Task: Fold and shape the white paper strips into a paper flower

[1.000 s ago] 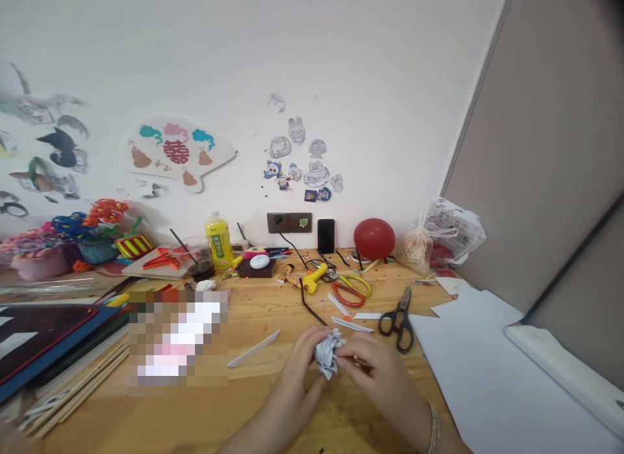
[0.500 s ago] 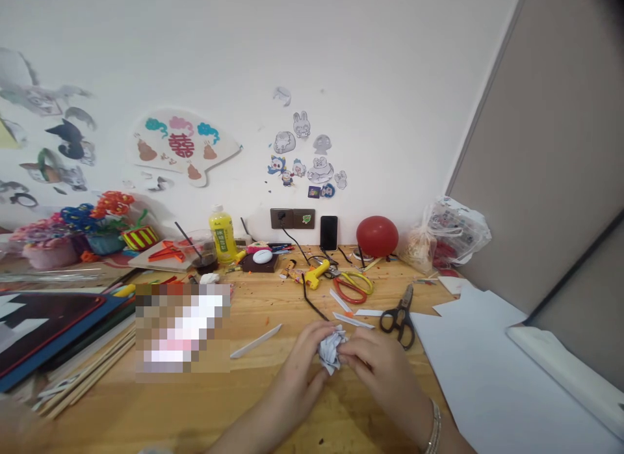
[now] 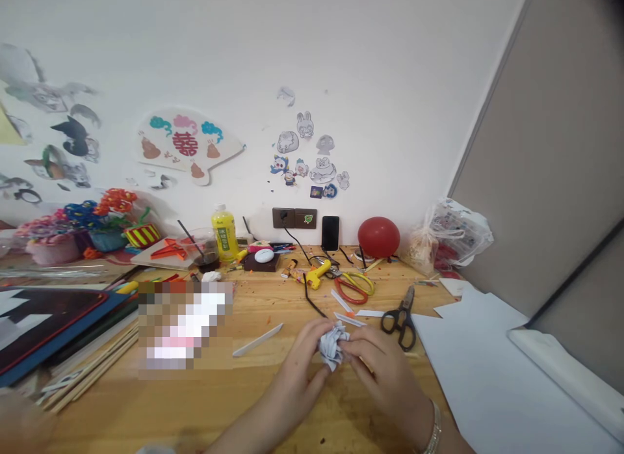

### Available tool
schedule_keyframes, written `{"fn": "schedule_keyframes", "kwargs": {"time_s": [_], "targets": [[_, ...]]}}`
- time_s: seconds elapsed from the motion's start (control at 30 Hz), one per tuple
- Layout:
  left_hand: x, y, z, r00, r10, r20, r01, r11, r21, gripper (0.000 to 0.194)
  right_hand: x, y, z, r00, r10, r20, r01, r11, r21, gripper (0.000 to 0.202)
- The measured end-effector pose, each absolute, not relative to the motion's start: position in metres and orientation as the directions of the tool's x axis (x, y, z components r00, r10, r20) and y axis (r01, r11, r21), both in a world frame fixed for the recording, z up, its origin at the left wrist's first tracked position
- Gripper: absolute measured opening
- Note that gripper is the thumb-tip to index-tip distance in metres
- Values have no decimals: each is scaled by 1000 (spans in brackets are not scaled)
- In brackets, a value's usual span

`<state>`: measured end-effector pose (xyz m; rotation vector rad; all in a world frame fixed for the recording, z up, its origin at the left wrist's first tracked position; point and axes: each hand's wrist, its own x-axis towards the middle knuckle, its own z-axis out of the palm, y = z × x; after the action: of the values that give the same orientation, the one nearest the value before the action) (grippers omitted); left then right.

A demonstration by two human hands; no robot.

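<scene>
Your left hand grips the crumpled paper between its fingers, likely steadying it so your right hand can pinch its three-o'clock edge, fingers closed. Scissors lie within easy reach, towards two o'clock on the surface. The paper looks pale bluish-white, bunched into uneven, layered folds.

I could pass over the light-brown wooden tabletop left of my bare left hand, around the slim white paper strip; beyond my bare right hand, black-handled metal scissors obstruct, and a yellow plastic glue gun blocks the way farther back
</scene>
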<state>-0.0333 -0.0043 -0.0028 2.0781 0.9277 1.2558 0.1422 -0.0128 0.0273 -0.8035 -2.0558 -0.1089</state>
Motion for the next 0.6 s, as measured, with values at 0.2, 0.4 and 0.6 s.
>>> {"fn": "schedule_keyframes", "kwargs": {"time_s": [0.2,0.4,0.6], "targets": [[-33,-5,0,345,777,526,275,-620,735,59,141,-15,31,-422,523,740,660,738,-145,23],[-32,-5,-1,340,781,524,188,-602,776,54,144,-14,31,-513,294,807,651,746,142,17],[-28,-5,-5,252,870,424,-16,-434,901,39,152,-20,33,-250,363,898,650,750,-122,18]]}}
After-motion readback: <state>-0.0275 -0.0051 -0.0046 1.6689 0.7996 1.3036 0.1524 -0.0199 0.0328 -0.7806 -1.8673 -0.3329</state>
